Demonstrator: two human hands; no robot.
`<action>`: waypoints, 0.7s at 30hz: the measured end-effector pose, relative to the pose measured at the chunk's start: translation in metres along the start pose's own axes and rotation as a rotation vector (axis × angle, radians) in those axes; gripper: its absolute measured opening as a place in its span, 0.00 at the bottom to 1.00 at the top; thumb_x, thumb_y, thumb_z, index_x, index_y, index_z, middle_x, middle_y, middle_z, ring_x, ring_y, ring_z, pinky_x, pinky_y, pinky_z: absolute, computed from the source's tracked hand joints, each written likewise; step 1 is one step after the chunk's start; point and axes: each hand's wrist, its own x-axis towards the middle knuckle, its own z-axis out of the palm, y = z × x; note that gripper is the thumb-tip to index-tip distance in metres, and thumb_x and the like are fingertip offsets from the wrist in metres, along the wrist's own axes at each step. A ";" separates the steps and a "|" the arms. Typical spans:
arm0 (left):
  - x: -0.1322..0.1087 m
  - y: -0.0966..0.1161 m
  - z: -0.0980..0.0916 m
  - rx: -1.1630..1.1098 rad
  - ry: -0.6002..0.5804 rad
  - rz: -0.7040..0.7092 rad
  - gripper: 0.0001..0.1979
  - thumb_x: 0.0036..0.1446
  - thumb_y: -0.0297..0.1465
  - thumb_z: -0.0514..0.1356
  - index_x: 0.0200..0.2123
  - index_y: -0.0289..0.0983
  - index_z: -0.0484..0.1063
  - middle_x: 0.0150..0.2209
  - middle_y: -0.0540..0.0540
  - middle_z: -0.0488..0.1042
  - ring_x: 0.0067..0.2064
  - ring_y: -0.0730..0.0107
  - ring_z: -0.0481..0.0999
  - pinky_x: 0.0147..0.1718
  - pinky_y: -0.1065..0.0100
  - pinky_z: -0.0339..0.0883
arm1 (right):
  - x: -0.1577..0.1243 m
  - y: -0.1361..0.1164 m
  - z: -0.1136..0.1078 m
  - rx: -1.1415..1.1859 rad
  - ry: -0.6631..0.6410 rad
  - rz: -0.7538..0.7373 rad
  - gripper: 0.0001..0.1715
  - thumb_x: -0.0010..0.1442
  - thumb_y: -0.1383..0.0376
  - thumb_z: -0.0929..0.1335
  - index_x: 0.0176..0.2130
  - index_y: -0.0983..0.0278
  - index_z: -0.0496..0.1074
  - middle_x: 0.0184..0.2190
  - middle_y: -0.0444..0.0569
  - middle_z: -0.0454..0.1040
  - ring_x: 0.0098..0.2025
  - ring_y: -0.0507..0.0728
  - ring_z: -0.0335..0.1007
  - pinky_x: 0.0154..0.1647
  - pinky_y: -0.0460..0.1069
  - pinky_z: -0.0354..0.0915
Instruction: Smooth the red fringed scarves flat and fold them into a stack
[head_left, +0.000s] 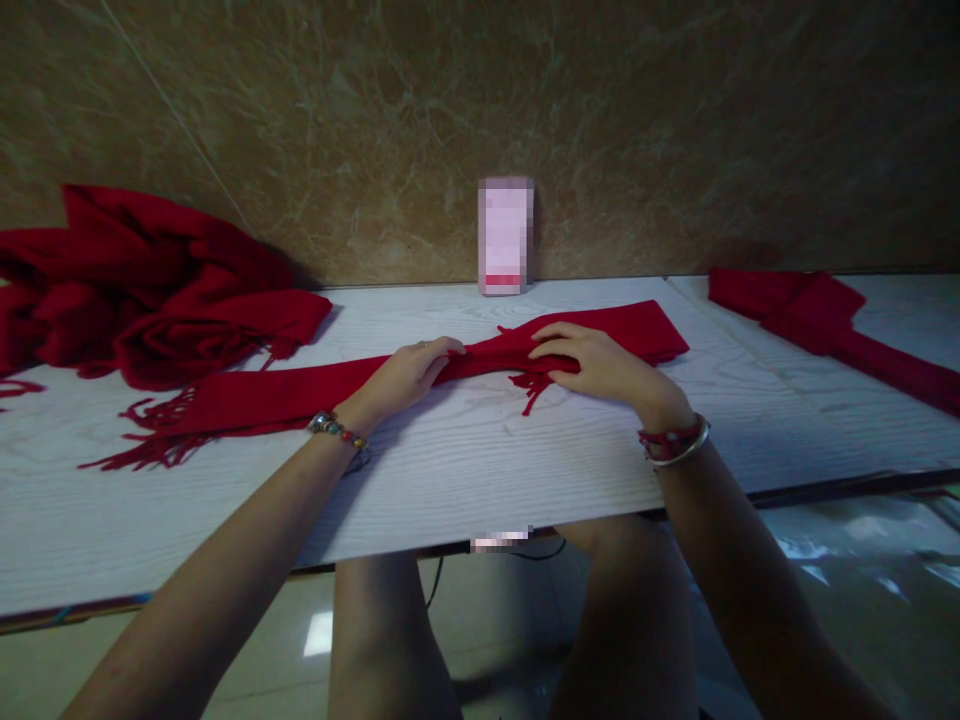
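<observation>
A red fringed scarf lies lengthwise across the white wood-grain table, folded into a long strip. Its left end finishes in loose tassels, and more fringe pokes out below my right hand. Around the narrowed middle of the strip, my left hand is closed with the thumb on the near side. My right hand grips the folded right part, its fingers curled over the cloth and thumb beneath. To the right of that hand, the folded end of the scarf rests on the table.
A heap of red scarves sits at the back left. Two folded red scarf parts lie at the right. A blurred-out phone-like object leans against the brown marble wall. The table's front edge runs above my legs.
</observation>
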 end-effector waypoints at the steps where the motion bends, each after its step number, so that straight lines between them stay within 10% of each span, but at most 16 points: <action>1: 0.000 0.000 0.000 0.005 -0.002 0.005 0.17 0.64 0.29 0.44 0.49 0.34 0.67 0.44 0.40 0.77 0.43 0.67 0.76 0.43 0.64 0.69 | -0.001 0.000 -0.002 -0.002 -0.008 0.003 0.18 0.53 0.74 0.66 0.43 0.63 0.76 0.50 0.52 0.72 0.52 0.59 0.68 0.55 0.55 0.64; 12: -0.001 0.003 -0.003 0.064 -0.022 0.056 0.17 0.62 0.25 0.43 0.45 0.34 0.69 0.41 0.40 0.76 0.41 0.66 0.75 0.41 0.64 0.69 | 0.010 -0.016 0.014 -0.237 0.016 -0.004 0.12 0.56 0.75 0.63 0.33 0.65 0.75 0.40 0.54 0.75 0.45 0.59 0.69 0.48 0.55 0.66; 21: -0.008 0.014 -0.008 0.216 0.038 0.178 0.11 0.59 0.28 0.50 0.37 0.35 0.72 0.38 0.43 0.76 0.36 0.69 0.75 0.33 0.69 0.68 | 0.009 -0.013 0.007 0.010 0.105 0.072 0.09 0.59 0.72 0.60 0.35 0.62 0.67 0.38 0.51 0.73 0.39 0.57 0.69 0.42 0.53 0.65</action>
